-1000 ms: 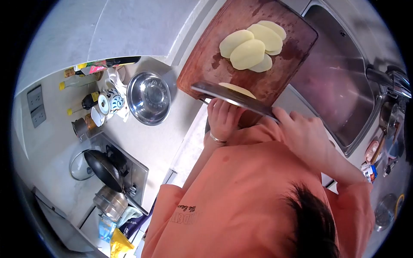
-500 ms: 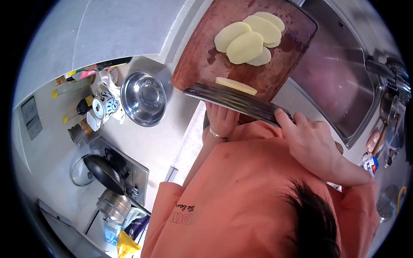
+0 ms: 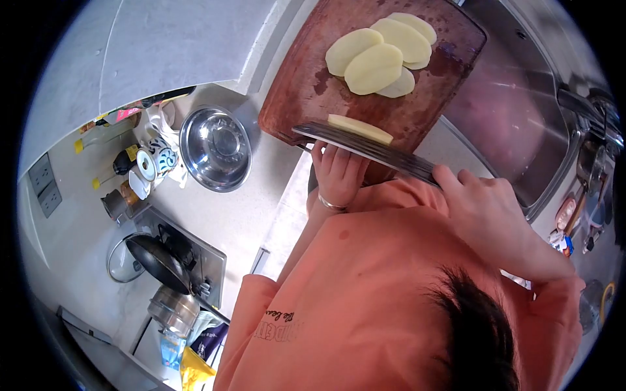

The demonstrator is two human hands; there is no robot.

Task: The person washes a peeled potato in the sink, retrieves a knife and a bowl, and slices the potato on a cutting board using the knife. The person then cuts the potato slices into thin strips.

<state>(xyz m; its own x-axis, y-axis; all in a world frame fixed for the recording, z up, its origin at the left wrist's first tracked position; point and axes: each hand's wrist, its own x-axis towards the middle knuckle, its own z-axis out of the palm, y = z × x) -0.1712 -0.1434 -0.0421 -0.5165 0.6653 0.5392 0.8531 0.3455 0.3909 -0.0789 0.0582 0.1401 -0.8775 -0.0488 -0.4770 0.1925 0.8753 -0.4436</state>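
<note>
1. Pale oval slices (image 3: pixel 373 68), possibly potato: a loose overlapping pile, flat on the far part of the cutting board (image 3: pixel 297 78). Cut through, by the look of them.
2. Narrow pale piece (image 3: pixel 360 129): on the board, lying along the knife (image 3: pixel 375 151) on the side facing the pile, apart from the pile.
3. Right hand (image 3: pixel 486 202): closed on the knife at its handle end; blade slants across the board's near part.
4. Left hand (image 3: pixel 340 176): fingers together, reaching up to the blade's near side. Fingertips hidden – cannot tell how far they curl or whether they hold anything.
5. Progress, my estimate: slicing partly done. Amount left uncut – not determinable, blade and fingers block the view.
6. Outward: metal bowl (image 3: pixel 225 146) on the tabletop (image 3: pixel 228 208), left of the board; sink (image 3: pixel 502 98) to its right.
</note>
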